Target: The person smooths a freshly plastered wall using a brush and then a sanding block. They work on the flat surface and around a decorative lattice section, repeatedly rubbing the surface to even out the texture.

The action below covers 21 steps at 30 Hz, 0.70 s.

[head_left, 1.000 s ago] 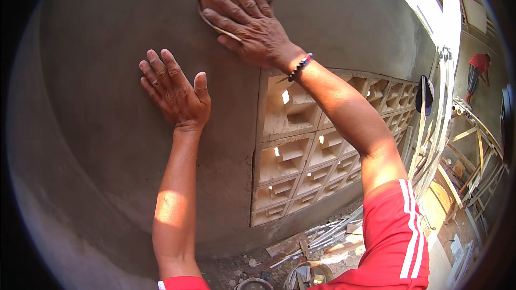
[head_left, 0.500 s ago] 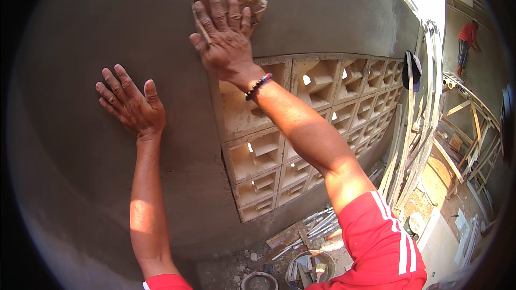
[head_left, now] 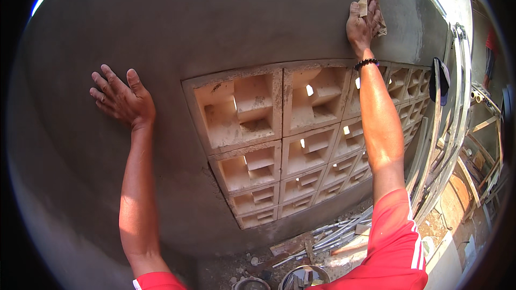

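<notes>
My left hand (head_left: 122,96) is open on the grey plastered wall (head_left: 215,27), palm toward it, with the fingers and thumb apart. Up on the right, my right hand (head_left: 361,28) presses a folded piece of brown paper (head_left: 382,24) against the plaster, above the ventilation blocks. Part of the paper sticks out past the fingers. Below and between my arms, a panel of pale ventilation blocks (head_left: 282,102) is set into the wall; my right forearm covers some of them.
Long pale poles (head_left: 457,91) stand at the right, with a dark cap (head_left: 439,80) hanging by them. Below lie metal strips (head_left: 338,236), rubble and a basin of tools (head_left: 304,278). A person in red (head_left: 490,48) is partly visible at the far right.
My right hand has slid the brown paper rightward along the wall, from above the panel's left end to farther along it. My left hand remains on the plaster. The view has shifted.
</notes>
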Each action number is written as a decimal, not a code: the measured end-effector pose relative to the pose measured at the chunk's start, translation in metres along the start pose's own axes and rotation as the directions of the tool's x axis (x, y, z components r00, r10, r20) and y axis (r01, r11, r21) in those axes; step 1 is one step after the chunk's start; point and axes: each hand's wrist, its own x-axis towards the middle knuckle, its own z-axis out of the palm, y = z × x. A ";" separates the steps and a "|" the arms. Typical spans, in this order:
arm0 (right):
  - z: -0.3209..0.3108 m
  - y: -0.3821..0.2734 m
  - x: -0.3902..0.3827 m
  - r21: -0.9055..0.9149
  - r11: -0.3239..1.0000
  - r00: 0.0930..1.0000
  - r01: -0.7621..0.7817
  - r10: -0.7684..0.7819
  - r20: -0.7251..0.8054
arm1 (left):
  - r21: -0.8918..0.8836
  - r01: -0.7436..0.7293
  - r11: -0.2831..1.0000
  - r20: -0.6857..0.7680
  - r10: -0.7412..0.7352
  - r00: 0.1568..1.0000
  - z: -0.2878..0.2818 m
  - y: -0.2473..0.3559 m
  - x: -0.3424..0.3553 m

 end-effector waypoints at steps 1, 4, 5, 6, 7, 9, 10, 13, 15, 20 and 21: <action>0.001 -0.012 0.008 0.014 1.000 1.000 -0.011 0.011 -0.004 | 0.011 -0.004 1.000 -0.001 0.004 1.000 -0.002 -0.001 0.000; 0.017 -0.087 0.003 -0.041 0.898 0.899 0.438 -0.438 -0.017 | 0.009 -0.024 1.000 -0.001 0.024 1.000 0.002 -0.001 -0.001; 0.019 -0.120 -0.014 -0.001 0.837 0.836 0.547 -0.546 0.049 | 0.000 -0.031 1.000 0.020 0.031 0.999 0.002 -0.003 0.000; 0.013 -0.141 -0.030 0.045 0.755 0.749 0.654 -0.655 0.100 | -0.010 -0.029 1.000 0.032 0.030 0.999 -0.001 -0.004 0.002; 0.005 -0.138 -0.043 0.112 0.657 0.636 0.746 -0.752 0.172 | -0.027 -0.022 0.999 0.050 0.023 0.998 -0.004 -0.003 0.002; -0.006 -0.130 -0.071 0.271 0.431 0.355 0.861 -0.890 0.286 | -0.019 -0.020 1.000 0.030 0.020 0.999 -0.003 -0.007 0.003; -0.014 -0.112 -0.071 0.279 0.371 0.269 0.886 -0.900 0.342 | -0.015 -0.019 1.000 0.026 0.020 0.999 -0.002 -0.010 0.002; -0.033 -0.036 -0.024 0.188 0.316 0.226 0.930 -0.896 0.383 | -0.008 0.006 1.000 0.028 -0.005 1.000 -0.004 -0.009 0.002; -0.028 -0.008 0.016 0.070 0.516 0.481 0.853 -0.833 0.274 | -0.036 0.010 0.999 0.018 -0.010 1.000 0.003 -0.004 0.001; -0.006 -0.113 -0.023 0.075 0.539 0.503 0.839 -0.820 0.273 | -0.059 -0.011 0.998 0.001 0.012 1.000 0.006 -0.004 -0.002; 0.001 -0.120 -0.050 0.190 0.476 0.437 0.858 -0.873 0.216 | -0.036 -0.024 0.999 -0.001 0.024 1.000 0.003 -0.012 0.000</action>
